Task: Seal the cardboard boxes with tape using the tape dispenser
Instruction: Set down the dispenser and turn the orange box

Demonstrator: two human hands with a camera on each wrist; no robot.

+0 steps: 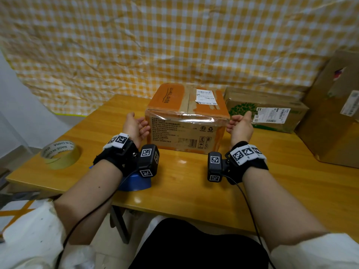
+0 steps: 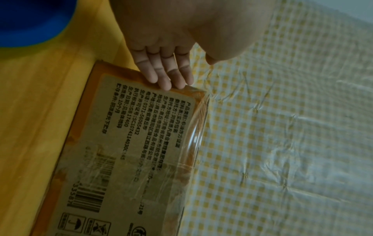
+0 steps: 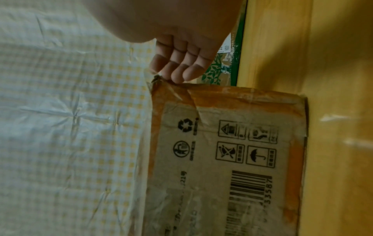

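Observation:
An orange cardboard box (image 1: 186,117) stands in the middle of the wooden table (image 1: 184,187), flaps down, with clear shiny tape along its front top edge. My left hand (image 1: 137,126) is at the box's left side with straight fingers, and the left wrist view shows the left hand (image 2: 169,79) touching the box (image 2: 131,143) at its upper edge with the fingertips. My right hand (image 1: 240,125) is open at the right side; in the right wrist view the right hand (image 3: 177,70) touches the box (image 3: 232,143) at its top corner. The blue tape dispenser (image 1: 136,182) lies under my left wrist, half hidden.
A roll of yellowish tape (image 1: 60,154) lies at the table's left end. A box with green leaf print (image 1: 268,111) stands right of the orange box, and a large brown box (image 1: 334,117) fills the far right. A yellow checked cloth (image 1: 174,45) hangs behind.

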